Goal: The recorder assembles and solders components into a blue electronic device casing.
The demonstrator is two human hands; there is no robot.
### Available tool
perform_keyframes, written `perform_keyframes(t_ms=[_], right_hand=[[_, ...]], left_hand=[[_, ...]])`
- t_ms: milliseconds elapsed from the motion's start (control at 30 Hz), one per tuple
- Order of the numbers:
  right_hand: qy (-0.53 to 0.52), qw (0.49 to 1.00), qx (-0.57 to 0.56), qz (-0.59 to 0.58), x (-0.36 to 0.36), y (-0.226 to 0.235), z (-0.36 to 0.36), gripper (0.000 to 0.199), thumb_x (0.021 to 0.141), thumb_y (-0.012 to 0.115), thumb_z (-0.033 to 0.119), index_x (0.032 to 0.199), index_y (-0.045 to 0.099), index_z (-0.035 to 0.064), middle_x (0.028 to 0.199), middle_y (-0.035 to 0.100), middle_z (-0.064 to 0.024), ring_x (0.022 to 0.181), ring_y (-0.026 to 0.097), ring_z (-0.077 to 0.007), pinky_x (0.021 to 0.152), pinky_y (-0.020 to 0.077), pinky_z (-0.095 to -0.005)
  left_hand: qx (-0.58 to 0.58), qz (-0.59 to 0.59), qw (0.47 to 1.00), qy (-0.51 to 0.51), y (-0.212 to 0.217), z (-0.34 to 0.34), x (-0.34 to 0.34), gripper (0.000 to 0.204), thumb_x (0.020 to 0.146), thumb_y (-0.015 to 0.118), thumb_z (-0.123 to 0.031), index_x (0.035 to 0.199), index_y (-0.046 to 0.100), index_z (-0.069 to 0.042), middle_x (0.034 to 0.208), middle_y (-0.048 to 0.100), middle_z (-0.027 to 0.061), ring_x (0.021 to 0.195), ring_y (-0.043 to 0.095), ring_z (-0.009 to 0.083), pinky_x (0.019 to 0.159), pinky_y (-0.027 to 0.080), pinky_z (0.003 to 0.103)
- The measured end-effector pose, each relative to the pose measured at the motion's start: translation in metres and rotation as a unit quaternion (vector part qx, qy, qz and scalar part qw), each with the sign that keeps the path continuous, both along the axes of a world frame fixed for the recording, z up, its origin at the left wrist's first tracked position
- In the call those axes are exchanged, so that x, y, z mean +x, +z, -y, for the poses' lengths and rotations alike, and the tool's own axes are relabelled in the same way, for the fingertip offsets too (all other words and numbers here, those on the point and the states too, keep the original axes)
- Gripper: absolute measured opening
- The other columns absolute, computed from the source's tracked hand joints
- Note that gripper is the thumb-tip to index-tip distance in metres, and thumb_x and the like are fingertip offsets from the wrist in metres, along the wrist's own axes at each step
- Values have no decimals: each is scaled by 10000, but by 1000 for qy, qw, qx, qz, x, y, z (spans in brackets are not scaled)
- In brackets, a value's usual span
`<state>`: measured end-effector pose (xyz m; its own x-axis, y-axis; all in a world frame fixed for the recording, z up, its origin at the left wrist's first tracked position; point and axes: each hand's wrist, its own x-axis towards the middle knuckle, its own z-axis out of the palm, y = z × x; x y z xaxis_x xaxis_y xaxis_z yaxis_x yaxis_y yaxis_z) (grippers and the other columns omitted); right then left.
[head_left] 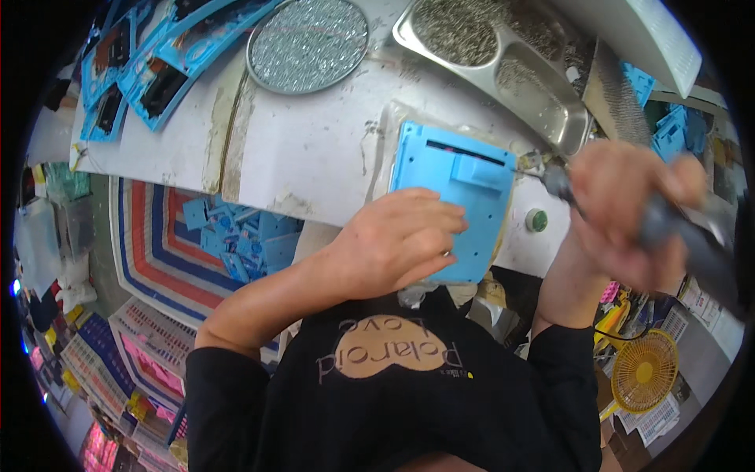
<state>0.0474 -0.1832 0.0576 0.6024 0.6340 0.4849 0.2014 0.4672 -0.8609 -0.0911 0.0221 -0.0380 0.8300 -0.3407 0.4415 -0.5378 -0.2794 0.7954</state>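
Note:
A light-blue plastic panel [481,228] with a long dark slot and small holes lies on a clear plastic-wrapped pad at the bench edge before me. My left hand [409,240] rests on its left side, fingers curled together; a tiny dark spot shows at the fingertips, too small to name. Raised at the right, my right hand [625,204] grips a dark electric screwdriver [692,248], both smeared by motion. The screwdriver's thin bit points left toward the panel's upper right corner; whether it touches cannot be seen. A small green-topped round piece [536,220] sits right of the panel.
Beyond the panel stand a round dish [307,92] of small silver parts and a compartmented steel tray [560,118] of screws. Blue casings [161,86] lie far left. Below the bench, a striped sack [153,236] holds blue pieces. A yellow fan [645,370] is at lower right.

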Motion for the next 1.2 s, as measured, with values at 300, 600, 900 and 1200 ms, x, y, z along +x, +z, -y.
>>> perform_keyframes(t_ms=[300, 600, 900, 1200], right_hand=[[49, 996, 59, -48, -48, 1, -42, 284, 948, 720, 343, 1050, 547, 143, 626, 564, 61, 471, 531, -73, 467, 416, -240], [27, 999, 12, -20, -43, 5, -61, 255, 960, 671, 349, 1056, 544, 151, 642, 566, 66, 515, 535, -64, 533, 414, -248], [-4, 997, 64, -30, 2, -37, -94, 239, 989, 534, 220, 1132, 505, 30, 614, 464, -30, 526, 429, -122, 548, 382, -309], [-50, 998, 17, -39, -3, -47, -103, 183, 949, 624, 153, 1006, 497, 35, 621, 500, -33, 513, 442, -111, 508, 392, -293]], left_hand=[[-38, -21, 992, 120, 7, -12, -3, 231, 775, 802, 3, 968, 706, -82, 1015, 772, 84, 1045, 737, 241, 1117, 411, 537], [47, 17, 987, 150, 18, -32, 2, 258, 735, 828, -26, 966, 725, -79, 1021, 758, 78, 993, 730, 251, 1095, 427, 483], [373, -8, 849, 374, -15, -130, 92, 153, 837, 761, -220, 905, 769, -82, 945, 691, 57, 931, 623, 290, 824, 467, 450], [334, 67, 854, 394, -29, -127, 103, 135, 896, 706, -215, 871, 687, -83, 900, 665, 59, 911, 611, 298, 818, 445, 470]])
